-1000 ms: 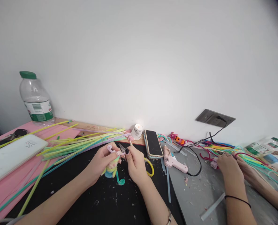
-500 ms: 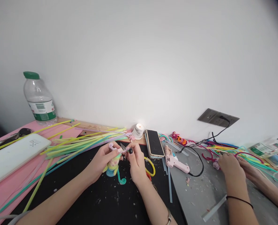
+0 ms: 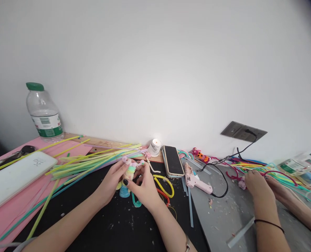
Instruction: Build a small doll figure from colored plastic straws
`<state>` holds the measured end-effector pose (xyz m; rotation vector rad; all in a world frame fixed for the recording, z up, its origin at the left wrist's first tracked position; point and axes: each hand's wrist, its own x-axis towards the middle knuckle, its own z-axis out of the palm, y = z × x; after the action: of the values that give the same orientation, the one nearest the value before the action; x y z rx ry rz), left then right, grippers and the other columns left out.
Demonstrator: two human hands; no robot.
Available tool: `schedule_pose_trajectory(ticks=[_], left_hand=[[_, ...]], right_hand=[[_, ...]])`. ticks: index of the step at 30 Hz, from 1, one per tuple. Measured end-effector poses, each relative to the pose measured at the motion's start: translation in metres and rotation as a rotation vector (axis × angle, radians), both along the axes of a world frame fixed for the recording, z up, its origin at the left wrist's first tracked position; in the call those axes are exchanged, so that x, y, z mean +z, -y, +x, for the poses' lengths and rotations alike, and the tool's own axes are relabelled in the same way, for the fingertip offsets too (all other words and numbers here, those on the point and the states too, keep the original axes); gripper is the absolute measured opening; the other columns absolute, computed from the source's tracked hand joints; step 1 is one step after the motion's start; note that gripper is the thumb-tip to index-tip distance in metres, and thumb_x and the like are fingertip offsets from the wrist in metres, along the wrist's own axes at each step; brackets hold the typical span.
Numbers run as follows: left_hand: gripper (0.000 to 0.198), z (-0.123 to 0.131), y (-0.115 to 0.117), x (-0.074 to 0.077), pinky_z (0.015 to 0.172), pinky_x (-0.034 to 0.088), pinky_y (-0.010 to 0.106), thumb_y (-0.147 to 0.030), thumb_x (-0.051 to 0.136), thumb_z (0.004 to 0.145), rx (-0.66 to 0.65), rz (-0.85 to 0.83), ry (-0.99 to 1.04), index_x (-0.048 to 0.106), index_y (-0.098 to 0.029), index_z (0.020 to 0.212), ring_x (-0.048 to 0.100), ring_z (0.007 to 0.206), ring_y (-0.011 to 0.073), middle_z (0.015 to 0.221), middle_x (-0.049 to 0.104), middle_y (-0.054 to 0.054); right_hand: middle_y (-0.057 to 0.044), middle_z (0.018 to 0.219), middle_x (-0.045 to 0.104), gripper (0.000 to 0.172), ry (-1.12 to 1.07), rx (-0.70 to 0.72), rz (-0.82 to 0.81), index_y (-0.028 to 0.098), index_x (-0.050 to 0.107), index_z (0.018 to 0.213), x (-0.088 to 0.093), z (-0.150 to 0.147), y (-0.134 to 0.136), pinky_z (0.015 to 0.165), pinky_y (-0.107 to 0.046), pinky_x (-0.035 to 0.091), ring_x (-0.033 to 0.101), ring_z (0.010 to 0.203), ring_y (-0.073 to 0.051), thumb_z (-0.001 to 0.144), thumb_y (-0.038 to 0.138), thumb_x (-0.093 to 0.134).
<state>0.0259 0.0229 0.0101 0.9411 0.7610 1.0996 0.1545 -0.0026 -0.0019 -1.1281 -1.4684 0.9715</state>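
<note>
My left hand and my right hand are both closed round a small pastel figure made of coiled straws, held upright over the black mat. Its blue base shows below my fingers and pink loops stick out on top. A teal curl hangs at its lower right. Just right of my right hand lie a yellow loop and a red loop. A thin pale straw piece lies behind my right hand.
A heap of green and yellow straws lies left of my hands. Behind stand a lit candle, a phone and a pink glue gun. A water bottle and white tablet are at left. Another person's hands work at right.
My right hand has dropped from pinching at the top of the figure to wrapping round its side, thumb in front. The small clippers seen earlier are out of sight. The view shifted slightly.
</note>
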Motion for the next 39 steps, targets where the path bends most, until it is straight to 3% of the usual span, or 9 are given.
schedule_pose_trajectory(ticks=[6, 11, 16, 21, 31, 39], left_hand=[[0.035, 0.003, -0.002, -0.004, 0.08, 0.049, 0.029, -0.041, 0.059, 0.084, -0.006, 0.034, 0.071, 0.063, -0.021, 0.112, 0.064, 0.096, 0.023, 0.106, 0.07, 0.006], [0.033, 0.0, -0.004, -0.002, 0.079, 0.05, 0.029, -0.038, 0.057, 0.086, -0.004, 0.027, 0.059, 0.063, -0.019, 0.113, 0.064, 0.098, 0.0232, 0.103, 0.071, 0.006], [0.036, -0.004, -0.01, -0.002, 0.082, 0.048, 0.03, -0.039, 0.058, 0.085, 0.056, 0.054, 0.009, 0.063, -0.017, 0.112, 0.06, 0.106, 0.0248, 0.111, 0.067, 0.009], [0.029, -0.007, -0.017, -0.008, 0.079, 0.047, 0.028, -0.04, 0.065, 0.079, 0.219, 0.146, -0.078, 0.067, -0.019, 0.098, 0.06, 0.093, 0.0207, 0.098, 0.069, 0.006], [0.025, -0.01, -0.019, -0.014, 0.081, 0.046, 0.032, -0.044, 0.063, 0.079, 0.294, 0.203, -0.182, 0.066, -0.021, 0.087, 0.058, 0.088, 0.0222, 0.088, 0.067, 0.004], [0.023, -0.012, -0.019, -0.013, 0.073, 0.045, 0.029, -0.044, 0.062, 0.08, 0.357, 0.28, -0.297, 0.066, -0.022, 0.079, 0.057, 0.079, 0.0203, 0.077, 0.064, 0.001]], right_hand=[[-0.002, 0.086, 0.061, 0.034, -0.089, -0.037, -0.136, 0.019, 0.048, 0.096, -0.007, -0.002, -0.007, 0.054, -0.021, 0.042, 0.055, 0.069, -0.012, 0.069, 0.02, 0.069], [-0.001, 0.073, 0.06, 0.012, -0.056, -0.003, -0.158, 0.016, 0.059, 0.078, -0.005, 0.0, -0.007, 0.057, -0.022, 0.043, 0.055, 0.065, -0.012, 0.073, 0.025, 0.065], [0.002, 0.068, 0.057, 0.013, -0.134, 0.035, -0.143, 0.018, 0.056, 0.076, -0.002, -0.001, -0.004, 0.056, -0.022, 0.042, 0.052, 0.061, -0.011, 0.073, 0.026, 0.065], [0.003, 0.068, 0.055, 0.014, -0.156, 0.098, -0.172, 0.017, 0.055, 0.083, 0.0, -0.004, -0.002, 0.056, -0.021, 0.038, 0.048, 0.058, -0.01, 0.075, 0.025, 0.062], [0.0, 0.072, 0.058, 0.013, -0.048, 0.047, -0.086, 0.017, 0.056, 0.086, -0.001, -0.001, -0.002, 0.058, -0.022, 0.038, 0.047, 0.06, -0.011, 0.079, 0.027, 0.06], [0.001, 0.071, 0.057, 0.01, 0.022, 0.024, -0.034, 0.017, 0.056, 0.086, -0.002, -0.001, -0.001, 0.056, -0.021, 0.039, 0.048, 0.059, -0.011, 0.081, 0.025, 0.058]])
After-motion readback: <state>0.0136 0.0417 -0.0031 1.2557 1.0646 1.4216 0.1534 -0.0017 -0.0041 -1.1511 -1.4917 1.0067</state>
